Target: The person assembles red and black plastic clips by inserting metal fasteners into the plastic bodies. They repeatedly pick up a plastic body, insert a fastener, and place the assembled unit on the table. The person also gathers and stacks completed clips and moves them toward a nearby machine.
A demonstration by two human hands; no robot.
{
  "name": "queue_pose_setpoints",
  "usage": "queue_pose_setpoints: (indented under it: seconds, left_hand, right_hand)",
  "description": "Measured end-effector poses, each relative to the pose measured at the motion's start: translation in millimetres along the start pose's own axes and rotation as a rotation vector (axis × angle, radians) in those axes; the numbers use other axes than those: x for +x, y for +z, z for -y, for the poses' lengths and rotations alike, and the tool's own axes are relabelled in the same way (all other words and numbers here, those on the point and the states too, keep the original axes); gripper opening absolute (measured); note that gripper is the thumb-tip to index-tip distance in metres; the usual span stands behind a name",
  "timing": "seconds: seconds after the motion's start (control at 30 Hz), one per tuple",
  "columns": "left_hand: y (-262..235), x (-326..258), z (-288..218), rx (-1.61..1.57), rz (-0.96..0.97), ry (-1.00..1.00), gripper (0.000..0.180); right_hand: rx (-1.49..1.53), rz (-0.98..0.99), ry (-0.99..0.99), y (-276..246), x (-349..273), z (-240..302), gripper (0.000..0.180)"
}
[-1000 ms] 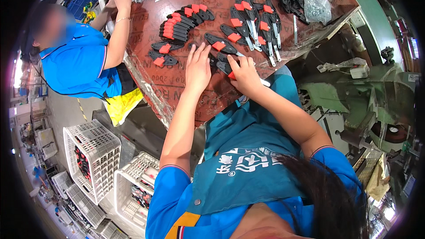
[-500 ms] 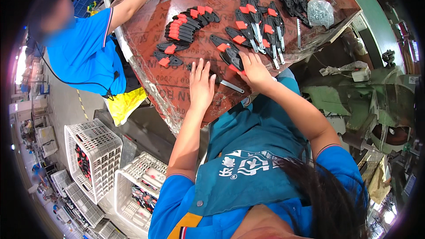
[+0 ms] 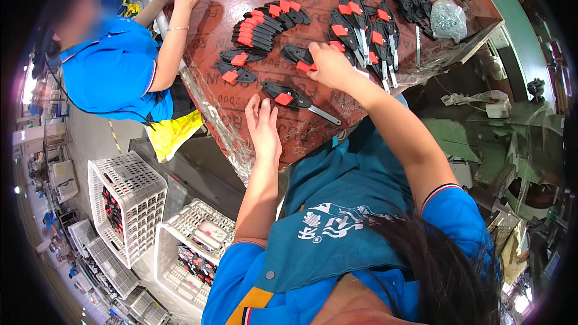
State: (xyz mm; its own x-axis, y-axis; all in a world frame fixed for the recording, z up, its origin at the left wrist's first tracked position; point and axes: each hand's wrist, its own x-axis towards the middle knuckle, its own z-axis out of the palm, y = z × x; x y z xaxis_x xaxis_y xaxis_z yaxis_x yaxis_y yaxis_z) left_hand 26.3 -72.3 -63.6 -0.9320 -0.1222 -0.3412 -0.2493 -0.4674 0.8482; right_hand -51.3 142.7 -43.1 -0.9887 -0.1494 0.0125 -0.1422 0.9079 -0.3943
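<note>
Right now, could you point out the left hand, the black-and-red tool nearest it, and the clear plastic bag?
Left hand [image 3: 265, 132]: head view, middle of the hand.
Black-and-red tool [image 3: 298, 100]: head view, on its black body.
Clear plastic bag [image 3: 448, 20]: head view, middle of its bulging side.

Blue short-sleeved shirt [image 3: 466, 222], striped cuffs [image 3: 438, 193] — teal apron [image 3: 343, 256], white print [image 3: 344, 224], round snap [image 3: 270, 275].

From my head, the fisheye camera looks steeply down over my apron [image 3: 337, 229], taking in both forearms, my left hand [image 3: 264, 126], right hand [image 3: 330, 65] and the tabletop [image 3: 212, 31] at arm's reach.
</note>
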Motion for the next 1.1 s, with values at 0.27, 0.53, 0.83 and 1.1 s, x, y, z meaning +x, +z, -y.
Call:
queue_pose_setpoints:
  seconds: [0.27, 0.53, 0.83, 1.1]
  left_hand:
    - [8, 17, -7, -0.210, -0.016, -0.317, 0.043]
    - [44, 14, -6, -0.035, 0.062, -0.250, 0.034]
    - [-34, -42, -34, -0.298, -0.006, -0.036, 0.049]
    - [-376, -183, -138, -0.382, -0.425, 0.364, 0.043]
  right_hand:
    - [-0.023, 0.044, 0.027, 32, -31, 81, 0.052]
    - [0.157, -0.063, -0.006, 24, -51, 64, 0.038]
    - [0.525, 0.206, -0.435, -15, -94, 143, 0.109]
    - [0.381, -0.588, 0.172, -6, -42, -13, 0.046]
